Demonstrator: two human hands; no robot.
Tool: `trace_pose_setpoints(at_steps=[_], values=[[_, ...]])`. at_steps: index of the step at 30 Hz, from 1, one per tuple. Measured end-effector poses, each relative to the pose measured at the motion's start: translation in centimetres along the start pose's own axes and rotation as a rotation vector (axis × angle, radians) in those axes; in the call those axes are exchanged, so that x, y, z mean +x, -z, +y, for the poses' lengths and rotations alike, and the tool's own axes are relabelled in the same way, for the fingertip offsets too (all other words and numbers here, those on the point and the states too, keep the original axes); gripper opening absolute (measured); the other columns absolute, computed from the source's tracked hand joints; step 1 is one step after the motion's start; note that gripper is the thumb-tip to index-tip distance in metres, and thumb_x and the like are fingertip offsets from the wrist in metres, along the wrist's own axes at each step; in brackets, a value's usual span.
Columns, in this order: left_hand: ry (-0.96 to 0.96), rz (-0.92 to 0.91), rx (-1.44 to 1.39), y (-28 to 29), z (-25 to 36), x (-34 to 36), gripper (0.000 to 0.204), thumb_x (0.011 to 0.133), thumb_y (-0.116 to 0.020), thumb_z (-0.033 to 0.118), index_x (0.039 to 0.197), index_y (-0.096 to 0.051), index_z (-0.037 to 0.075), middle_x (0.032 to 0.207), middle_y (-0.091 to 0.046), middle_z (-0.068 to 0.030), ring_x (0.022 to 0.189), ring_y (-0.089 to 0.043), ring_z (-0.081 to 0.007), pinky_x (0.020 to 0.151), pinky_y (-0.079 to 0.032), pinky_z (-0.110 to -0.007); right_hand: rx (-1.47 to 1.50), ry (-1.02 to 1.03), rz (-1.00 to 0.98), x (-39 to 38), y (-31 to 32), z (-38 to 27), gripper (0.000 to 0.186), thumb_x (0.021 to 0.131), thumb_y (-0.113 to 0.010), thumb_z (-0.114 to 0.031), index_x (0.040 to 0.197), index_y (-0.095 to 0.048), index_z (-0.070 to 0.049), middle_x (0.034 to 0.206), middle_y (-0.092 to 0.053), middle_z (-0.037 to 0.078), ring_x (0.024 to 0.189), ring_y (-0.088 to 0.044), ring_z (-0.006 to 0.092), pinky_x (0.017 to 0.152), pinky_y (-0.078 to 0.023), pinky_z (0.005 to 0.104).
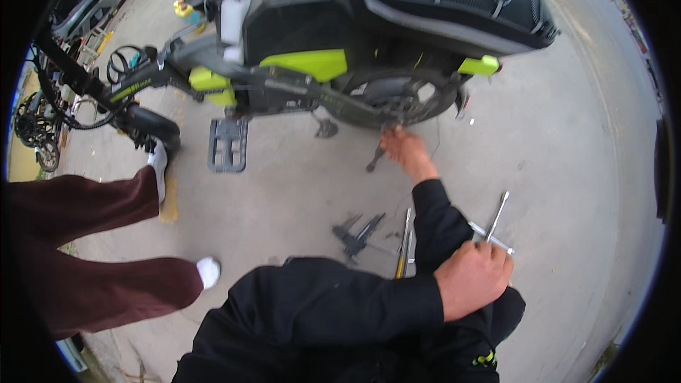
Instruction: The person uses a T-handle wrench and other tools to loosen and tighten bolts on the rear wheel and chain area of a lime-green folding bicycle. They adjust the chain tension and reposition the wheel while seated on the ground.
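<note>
An electric bicycle [298, 89] with a dark frame and lime-green panels stands across the upper middle. My right hand [406, 150] reaches to the hub of its rear wheel [408, 96], fingers closed; what they grip there is too small to tell. Beside those fingers a dark bar [374, 162] with a widened end angles toward the ground. Crossing over my right arm, my left hand [474, 280] is curled closed near my right knee. Whatever may be inside it is hidden. Just beyond its knuckles lies a silver T-shaped wrench [499, 213].
A dark clamp-like tool [358, 237] and a long silver wrench [406, 234] lie on the pavement before me. A black pedal [228, 145] sticks out from the bicycle. A large black bag [454, 0] covers its rear. Another person's maroon trouser legs [106, 291] are at left.
</note>
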State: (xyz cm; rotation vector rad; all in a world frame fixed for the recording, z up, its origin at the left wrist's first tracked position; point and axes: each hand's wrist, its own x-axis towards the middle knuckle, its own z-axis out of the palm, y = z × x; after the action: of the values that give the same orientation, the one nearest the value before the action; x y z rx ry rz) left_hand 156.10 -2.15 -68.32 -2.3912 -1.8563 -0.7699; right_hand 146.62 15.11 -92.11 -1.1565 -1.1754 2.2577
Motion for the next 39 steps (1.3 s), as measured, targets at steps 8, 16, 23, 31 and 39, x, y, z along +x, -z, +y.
trace_pose_setpoints(at_steps=[8, 16, 23, 31, 39], values=[[-0.038, 0.037, 0.005, 0.6, -0.6, 0.1, 0.026, 0.073, -0.062, 0.018, 0.093, -0.065, 0.003, 0.071, -0.055, -0.002, 0.062, -0.056, -0.0132, 0.05, -0.039, -0.024, -0.065, -0.016, 0.173, 0.4, -2.8, -1.8, 0.031, 0.087, -0.072, -0.027, 0.098, -0.063, 0.001, 0.081, -0.068, 0.008, 0.062, -0.064, 0.0186, 0.053, -0.05, 0.0294], [-0.026, 0.006, -0.023, -0.2, -0.3, -0.1, 0.026, 0.073, -0.062, 0.018, 0.092, -0.065, 0.002, 0.072, -0.057, -0.0032, 0.061, -0.055, -0.0134, 0.05, -0.038, -0.024, -0.529, 0.313, 0.433, 2.3, -2.5, 0.8, 0.036, 0.086, -0.072, -0.032, 0.102, -0.06, -0.002, 0.099, -0.07, 0.012, 0.067, -0.065, 0.0225, 0.06, -0.052, 0.0337], [-0.039, 0.049, 0.003, 0.1, -0.8, -0.1, 0.025, 0.073, -0.061, 0.019, 0.092, -0.065, 0.003, 0.072, -0.056, -0.0026, 0.063, -0.054, -0.0133, 0.051, -0.038, -0.024, 0.44, -0.174, -0.085, 0.9, -1.0, -0.3, 0.038, 0.09, -0.067, -0.028, 0.113, -0.056, -0.001, 0.1, -0.068, 0.015, 0.07, -0.066, 0.0219, 0.056, -0.051, 0.0307], [-0.071, 0.021, -0.003, -0.2, -0.4, -0.4, 0.023, 0.074, -0.06, 0.019, 0.09, -0.064, 0.003, 0.073, -0.056, -0.0032, 0.064, -0.053, -0.0137, 0.052, -0.038, -0.025, 0.028, 0.143, 0.317, 0.7, -3.8, 0.8, 0.041, 0.092, -0.064, -0.036, 0.108, -0.055, 0.001, 0.092, -0.066, 0.011, 0.075, -0.062, 0.0176, 0.058, -0.05, 0.0303], [-0.08, 0.003, -0.007, -0.3, -0.1, -0.6, 0.023, 0.074, -0.06, 0.018, 0.091, -0.063, 0.001, 0.074, -0.057, -0.0049, 0.063, -0.053, -0.0144, 0.053, -0.04, -0.025, 0.52, 0.089, 0.235, 1.7, -4.0, 1.9, 0.047, 0.097, -0.053, -0.044, 0.112, -0.057, 0.0, 0.096, -0.065, 0.012, 0.075, -0.063, 0.0221, 0.059, -0.048, 0.0326]])
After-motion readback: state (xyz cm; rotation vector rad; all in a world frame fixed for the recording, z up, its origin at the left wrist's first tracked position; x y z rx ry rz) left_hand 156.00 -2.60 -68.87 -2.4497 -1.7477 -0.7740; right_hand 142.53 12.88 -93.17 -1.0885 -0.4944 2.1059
